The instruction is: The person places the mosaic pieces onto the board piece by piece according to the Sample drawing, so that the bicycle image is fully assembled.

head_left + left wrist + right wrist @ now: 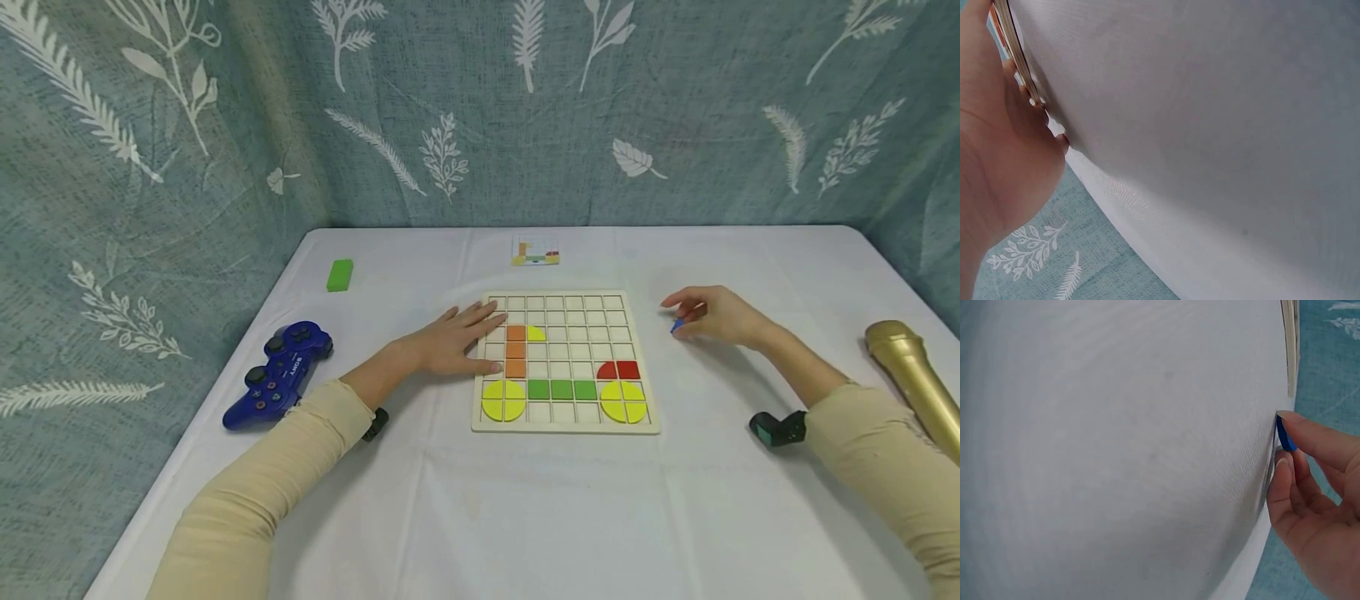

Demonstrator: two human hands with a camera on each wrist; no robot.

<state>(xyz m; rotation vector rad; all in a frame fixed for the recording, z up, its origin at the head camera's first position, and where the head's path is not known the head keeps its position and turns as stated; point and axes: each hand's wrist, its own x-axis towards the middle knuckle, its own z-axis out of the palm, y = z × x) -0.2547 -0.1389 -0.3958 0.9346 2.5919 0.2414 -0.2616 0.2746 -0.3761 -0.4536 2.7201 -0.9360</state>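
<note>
A pale wooden grid board [558, 417] lies flat on the white table. It carries two yellow circles made of quarter pieces, a row of green squares [562, 389], a column of orange squares [516, 351], red pieces [627, 369] and a single yellow quarter [536, 333]. My left hand [453, 342] rests on the board's left edge with its fingers spread. To the right of the board, my right hand [720, 315] pinches a small blue piece [1285, 434] between thumb and fingertips, low over the cloth.
A small pattern card [536, 250] lies behind the board. On the left are a green block [340, 275] and a blue game controller [279, 375], close to my left forearm. A gold microphone [911, 379] lies at the right, beside my right sleeve.
</note>
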